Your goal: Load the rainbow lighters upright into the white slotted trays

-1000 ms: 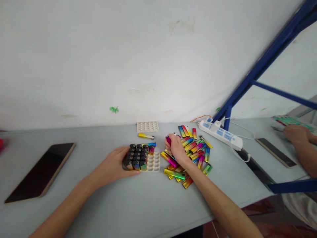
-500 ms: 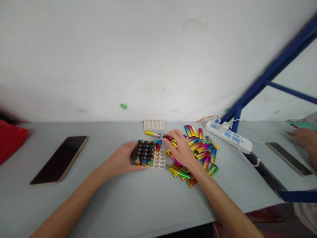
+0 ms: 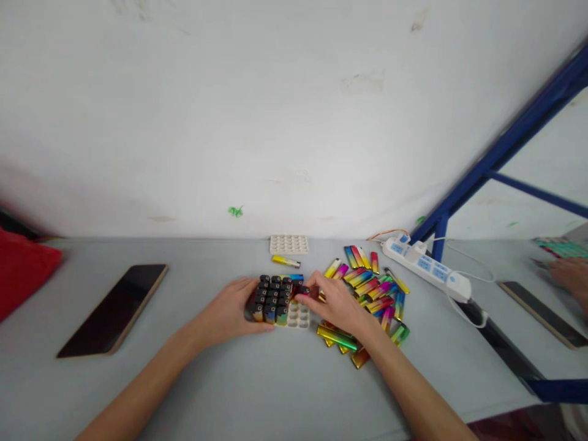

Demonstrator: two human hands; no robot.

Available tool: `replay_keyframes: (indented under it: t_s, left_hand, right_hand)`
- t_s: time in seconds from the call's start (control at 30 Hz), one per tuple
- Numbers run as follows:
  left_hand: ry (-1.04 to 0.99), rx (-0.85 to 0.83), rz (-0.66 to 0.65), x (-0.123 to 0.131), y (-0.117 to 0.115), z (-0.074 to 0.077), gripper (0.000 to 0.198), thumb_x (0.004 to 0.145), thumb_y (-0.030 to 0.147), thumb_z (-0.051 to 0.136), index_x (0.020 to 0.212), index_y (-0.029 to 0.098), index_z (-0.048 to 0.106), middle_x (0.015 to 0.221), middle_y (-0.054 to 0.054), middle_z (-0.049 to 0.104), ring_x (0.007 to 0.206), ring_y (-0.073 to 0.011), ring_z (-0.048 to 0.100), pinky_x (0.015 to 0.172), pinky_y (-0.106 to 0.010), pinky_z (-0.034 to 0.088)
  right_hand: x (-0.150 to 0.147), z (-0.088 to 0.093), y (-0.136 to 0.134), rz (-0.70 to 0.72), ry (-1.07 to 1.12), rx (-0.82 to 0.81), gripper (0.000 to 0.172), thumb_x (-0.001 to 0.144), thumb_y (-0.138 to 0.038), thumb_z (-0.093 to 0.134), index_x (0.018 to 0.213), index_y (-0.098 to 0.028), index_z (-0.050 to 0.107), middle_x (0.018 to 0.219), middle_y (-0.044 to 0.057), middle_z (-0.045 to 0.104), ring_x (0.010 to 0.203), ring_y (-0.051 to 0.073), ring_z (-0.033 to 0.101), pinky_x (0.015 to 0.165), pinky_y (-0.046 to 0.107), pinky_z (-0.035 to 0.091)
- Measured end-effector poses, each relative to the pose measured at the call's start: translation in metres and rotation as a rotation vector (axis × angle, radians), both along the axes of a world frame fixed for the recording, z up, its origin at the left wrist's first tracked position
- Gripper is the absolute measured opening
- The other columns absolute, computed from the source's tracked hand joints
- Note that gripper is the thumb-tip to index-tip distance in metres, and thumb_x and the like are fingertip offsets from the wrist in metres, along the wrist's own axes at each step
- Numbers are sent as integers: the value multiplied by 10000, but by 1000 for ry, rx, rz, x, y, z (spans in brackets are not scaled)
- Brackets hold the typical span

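Note:
A white holder tray [image 3: 298,316] on the grey table [image 3: 275,386] stands partly filled with upright lighters [image 3: 272,297], black caps up. My left hand [image 3: 227,312] cups the tray's left side, fingers curled against it. My right hand [image 3: 337,303] pinches a red lighter [image 3: 304,291] and holds it over the tray's right, unfilled part. To the right lies a heap of rainbow-coloured lighters [image 3: 372,288]. The wrist of my right hand covers part of the heap.
An unfilled white tray [image 3: 289,244] and a yellow lighter [image 3: 285,261] lie behind. A phone [image 3: 114,309] lies at left, a red object [image 3: 22,269] beyond it. A power strip [image 3: 425,269], blue frame [image 3: 491,165], another phone [image 3: 542,313] and another person's hand [image 3: 569,272] are at right.
My right hand lifted a red lighter off the heap and carried it left to the tray. My left hand stayed on the tray. The camera view shifted slightly.

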State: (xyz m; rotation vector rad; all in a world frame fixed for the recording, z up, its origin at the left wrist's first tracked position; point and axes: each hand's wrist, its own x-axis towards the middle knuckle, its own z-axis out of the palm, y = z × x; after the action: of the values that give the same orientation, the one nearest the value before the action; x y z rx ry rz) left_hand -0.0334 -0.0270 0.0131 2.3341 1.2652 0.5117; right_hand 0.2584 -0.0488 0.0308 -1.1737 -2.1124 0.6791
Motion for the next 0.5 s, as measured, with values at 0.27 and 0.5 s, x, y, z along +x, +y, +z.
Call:
replay_keyframes:
  t_s: [0.27, 0.5]
  left_hand:
    - [26, -8, -5, 1, -1, 2, 599, 704, 593, 919, 1117, 220, 698, 1232, -117, 790, 1202, -378, 730, 1095, -479, 561]
    - [16, -1, -8, 1, -1, 2, 529, 706, 578, 916, 1032, 225, 695, 1121, -90, 795, 1093, -354, 742, 991, -455, 583]
  right_hand:
    - [3, -1, 3, 61, -51, 31, 232, 1058, -423, 735, 986, -221, 647, 877, 19, 764, 788, 187, 719, 723, 269, 485]
    - [8, 1, 8, 21, -145, -24, 374, 1025, -488, 772, 800, -209, 667, 713, -15, 706, 637, 146, 622, 628, 256, 395]
